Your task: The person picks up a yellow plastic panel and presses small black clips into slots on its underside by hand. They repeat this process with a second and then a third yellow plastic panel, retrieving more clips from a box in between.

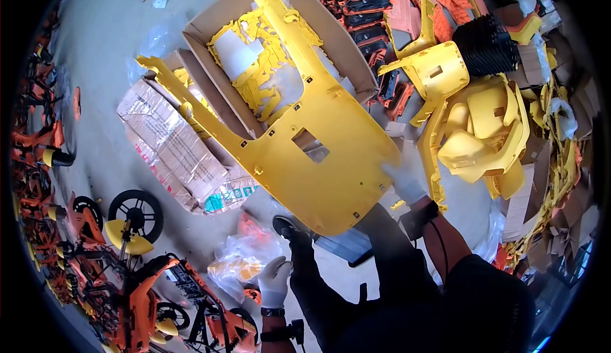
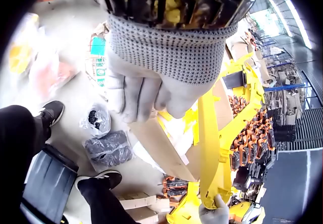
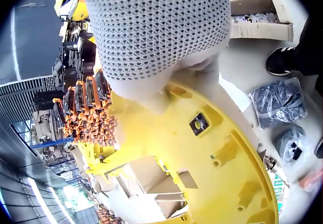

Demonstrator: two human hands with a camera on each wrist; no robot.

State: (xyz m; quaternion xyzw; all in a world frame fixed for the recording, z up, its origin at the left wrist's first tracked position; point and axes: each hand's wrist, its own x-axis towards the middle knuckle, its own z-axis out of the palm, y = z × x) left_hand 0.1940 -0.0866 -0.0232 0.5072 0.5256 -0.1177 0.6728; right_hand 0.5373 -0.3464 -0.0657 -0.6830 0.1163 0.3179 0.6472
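Observation:
A large yellow plastic panel (image 1: 331,162) with two long arms and a rectangular cutout is held up in front of the body. My white-gloved right hand (image 1: 407,178) grips its edge near the rounded end; in the right wrist view, the gloved hand (image 3: 146,90) lies over that edge, close to a square clip (image 3: 199,124). The panel's arms overlap an open cardboard box (image 1: 347,41) of yellow parts in the head view. Low at the left, my gloved left hand (image 1: 275,282) hangs with loosely curled fingers and holds nothing.
A taped carton (image 1: 168,140) stands beside the open box. Yellow parts (image 1: 487,124) are piled at right, near stacked black parts (image 1: 487,44). Orange frames with wheels (image 1: 135,216) fill the left. A plastic-wrapped bundle (image 1: 245,251) and a dark bin (image 2: 48,181) are near the feet.

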